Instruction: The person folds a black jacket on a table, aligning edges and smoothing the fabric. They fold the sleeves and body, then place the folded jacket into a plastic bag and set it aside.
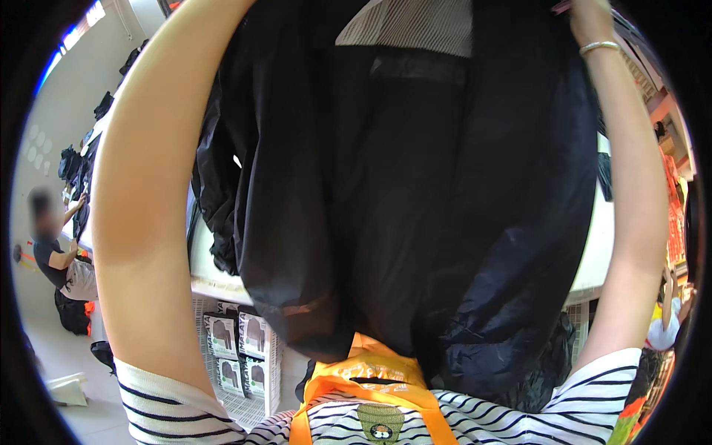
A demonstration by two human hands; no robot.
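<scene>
A large black jacket (400,185) of thin, shiny cloth hangs spread out before me and fills the middle of the view. Pale striped mesh (415,26) shows near its top, above a small see-through panel. Loose, crumpled black folds hang at its left side. Both my arms are raised around it. The top edge cuts off part of my right hand (588,21), which is closed on the jacket's upper right side; a bracelet circles that wrist. My left forearm runs up past the top edge, so my left hand is out of sight.
Behind the jacket stands a white table (211,278). Under it, a white wire basket (271,356) holds several packets. An orange apron (363,367) covers my front. A person (55,252) works at a table with black garments at far left; another person (664,322) is at far right.
</scene>
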